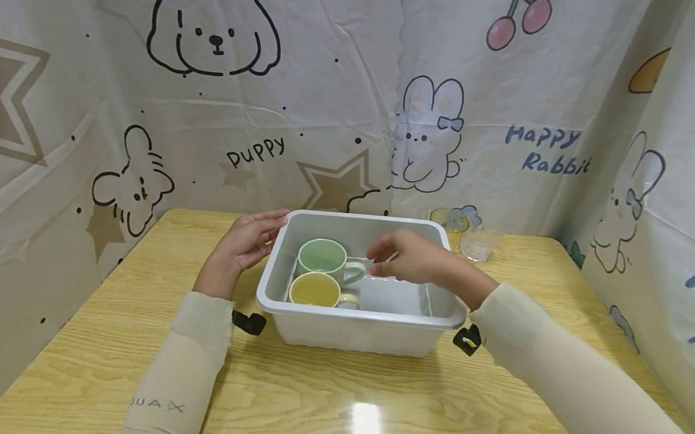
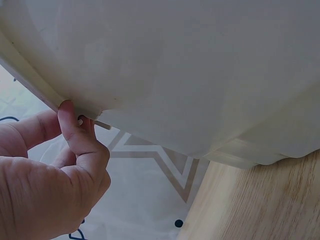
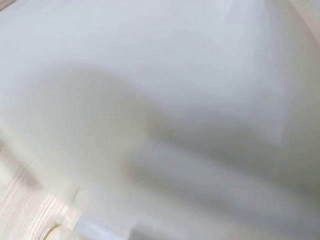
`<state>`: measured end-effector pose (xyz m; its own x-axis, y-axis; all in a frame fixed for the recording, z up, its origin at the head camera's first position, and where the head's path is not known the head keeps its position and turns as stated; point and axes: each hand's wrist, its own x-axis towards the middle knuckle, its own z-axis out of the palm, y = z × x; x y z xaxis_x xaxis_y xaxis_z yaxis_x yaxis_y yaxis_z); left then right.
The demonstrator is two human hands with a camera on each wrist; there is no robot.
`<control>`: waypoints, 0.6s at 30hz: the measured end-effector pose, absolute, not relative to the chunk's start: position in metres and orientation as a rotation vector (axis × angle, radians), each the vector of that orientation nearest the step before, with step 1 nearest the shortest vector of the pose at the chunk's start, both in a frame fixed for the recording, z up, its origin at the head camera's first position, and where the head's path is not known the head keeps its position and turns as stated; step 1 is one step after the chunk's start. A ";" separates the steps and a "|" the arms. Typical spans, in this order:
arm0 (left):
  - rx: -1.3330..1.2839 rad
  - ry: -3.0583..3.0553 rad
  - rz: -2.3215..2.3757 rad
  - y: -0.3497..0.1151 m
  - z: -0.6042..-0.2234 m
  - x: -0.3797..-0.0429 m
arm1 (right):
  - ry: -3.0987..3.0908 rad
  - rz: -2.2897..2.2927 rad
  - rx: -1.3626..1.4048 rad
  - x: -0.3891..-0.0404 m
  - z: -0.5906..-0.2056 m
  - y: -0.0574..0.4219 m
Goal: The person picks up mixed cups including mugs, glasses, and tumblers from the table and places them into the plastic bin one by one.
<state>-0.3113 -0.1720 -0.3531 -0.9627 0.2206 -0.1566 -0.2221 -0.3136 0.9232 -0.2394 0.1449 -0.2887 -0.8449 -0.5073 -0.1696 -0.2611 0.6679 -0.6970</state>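
Observation:
A white plastic bin (image 1: 357, 332) stands on the table with a green mug (image 1: 322, 255) and a yellow mug (image 1: 315, 289) at its left side. Both mug handles point right. My left hand (image 1: 253, 241) pinches the bin's rim near the back left corner, with fingers bent under the lip in the left wrist view. My right hand (image 1: 411, 256) hangs inside the bin, just right of the green mug's handle. Its thumb and fingers are bent but apart, and nothing shows between them. In the right wrist view the bin wall is blurred and that hand's fingers are hidden.
Behind the bin's back right corner stand a yellowish glass (image 1: 456, 235) and a clear glass (image 1: 479, 245). The wooden table (image 1: 322, 403) reaches a printed curtain (image 1: 343, 109) at the back and sides. A black wrist mount (image 1: 467, 340) sits close to the bin's right side.

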 end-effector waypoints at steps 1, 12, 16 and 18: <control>0.000 1.648 2.350 -0.172 -0.353 -0.311 | 2.549 -0.973 -0.621 -0.240 -0.289 0.147; 0.022 1.645 2.354 -0.174 -0.355 -0.312 | 2.837 -0.785 -0.762 -0.243 -0.291 0.164; 0.022 1.659 2.347 -0.173 -0.354 -0.312 | 2.958 -0.636 -0.903 -0.243 -0.291 0.170; 0.022 1.664 2.342 -0.173 -0.354 -0.312 | 3.001 -0.559 -0.971 -0.243 -0.292 0.173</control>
